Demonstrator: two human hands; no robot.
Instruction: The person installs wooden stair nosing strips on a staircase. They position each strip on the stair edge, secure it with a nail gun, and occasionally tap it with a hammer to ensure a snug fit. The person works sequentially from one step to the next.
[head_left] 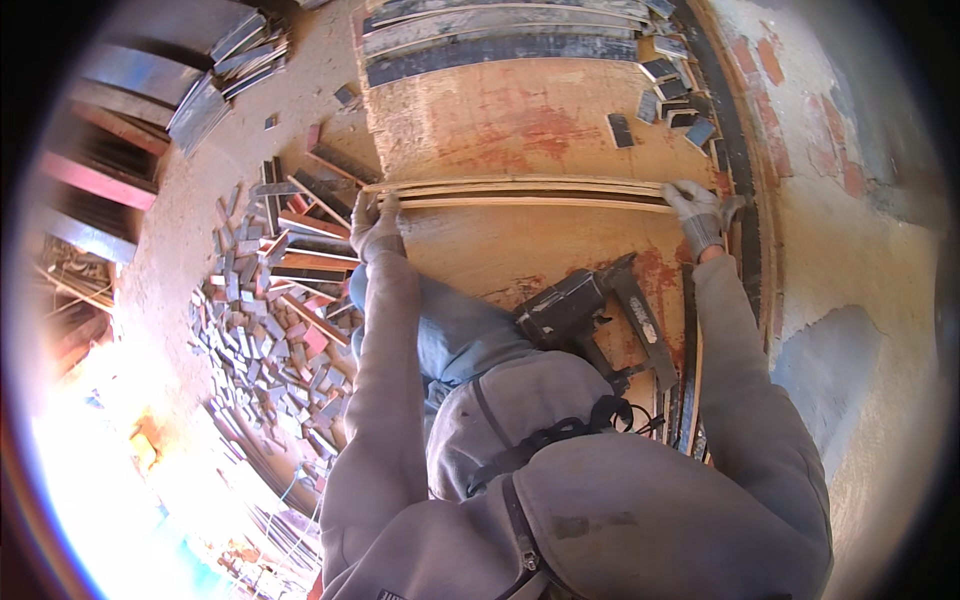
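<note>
Several long, narrow wooden strips [530, 188] lie side by side across the plywood bench, with pale edges and a dark gap between them. My left hand [376, 228], in a pale glove, is closed round their left end. At the right end my right hand [695, 212], gloved with a grey cuff, grips them, its fingers curled over the tips. Closer to my body a black nail gun [570, 305] rests on the bench, its magazine slanting down to the right. My fingers partly hide both ends of the strips.
Dark-faced boards [500, 45] are stacked at the bench's far side. Small dark blocks [672, 100] sit at its far right corner, near a stained wall [835, 250]. On the floor to the left spreads a heap of wood offcuts [270, 340]. Stacked planks [110, 175] stand farther left.
</note>
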